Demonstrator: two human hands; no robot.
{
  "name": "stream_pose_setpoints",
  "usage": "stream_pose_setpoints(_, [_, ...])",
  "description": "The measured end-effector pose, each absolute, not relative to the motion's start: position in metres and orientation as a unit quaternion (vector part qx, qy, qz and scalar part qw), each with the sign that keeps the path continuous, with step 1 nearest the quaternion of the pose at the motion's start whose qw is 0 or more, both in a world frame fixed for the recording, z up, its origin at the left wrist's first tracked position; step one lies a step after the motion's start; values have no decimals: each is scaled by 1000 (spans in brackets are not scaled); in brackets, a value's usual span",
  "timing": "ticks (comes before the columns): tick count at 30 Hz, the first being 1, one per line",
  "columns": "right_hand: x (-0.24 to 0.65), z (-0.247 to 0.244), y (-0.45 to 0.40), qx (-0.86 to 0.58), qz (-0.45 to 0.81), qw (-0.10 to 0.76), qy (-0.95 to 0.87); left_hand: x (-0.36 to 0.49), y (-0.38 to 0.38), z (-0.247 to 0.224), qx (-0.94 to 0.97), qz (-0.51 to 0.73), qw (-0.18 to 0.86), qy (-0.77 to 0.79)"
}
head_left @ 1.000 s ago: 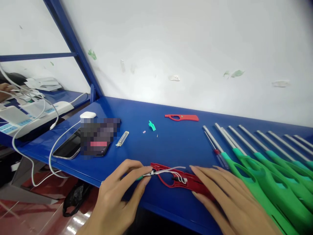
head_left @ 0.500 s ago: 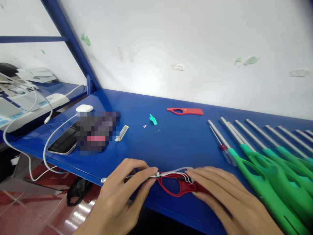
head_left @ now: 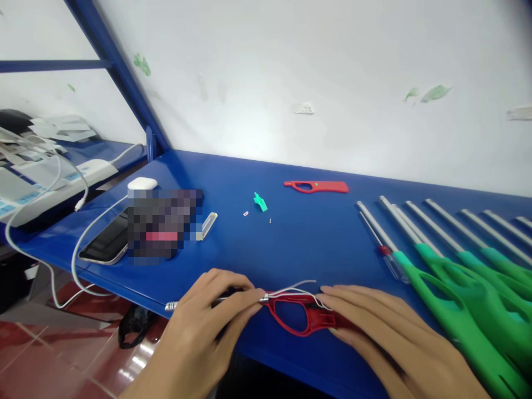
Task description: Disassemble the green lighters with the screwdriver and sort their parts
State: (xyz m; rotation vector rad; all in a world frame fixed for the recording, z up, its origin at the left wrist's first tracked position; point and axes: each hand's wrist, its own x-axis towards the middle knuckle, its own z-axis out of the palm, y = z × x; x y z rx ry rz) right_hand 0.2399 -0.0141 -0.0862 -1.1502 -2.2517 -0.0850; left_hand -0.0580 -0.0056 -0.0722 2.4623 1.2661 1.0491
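Observation:
My left hand [head_left: 216, 316] pinches the metal tube [head_left: 264, 298] of a gas lighter, near where it meets the red casing. The tube's tip pokes out to the left of that hand. Close to the desk's front edge lies the red lighter casing half [head_left: 307, 329], its inside facing up and its trigger loop showing. My right hand [head_left: 374, 327] is closed around its handle end, which is mostly hidden. White wires [head_left: 291, 292] and a thin clear hose run from the tube over the casing; the hose's end stands free just left of my right fingertips.
Behind are another red casing half [head_left: 328, 187], a teal trigger piece [head_left: 260, 201], small bits and a clear part [head_left: 208, 226]. Green lighters [head_left: 440, 288] and a screwdriver [head_left: 388, 260] lie right. A phone [head_left: 103, 241], white case [head_left: 142, 184] and cables are left.
The clear hose's end has come free of my right fingertips. The wires now lie more toward the right fingers, and more of the casing's inside shows. The view has shifted slightly.

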Motion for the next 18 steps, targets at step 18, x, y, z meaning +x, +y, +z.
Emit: stream_pose_setpoints(18, [240,-85,-18,-457,17,294,-839,-64,-7,-68,835,300,124,444])
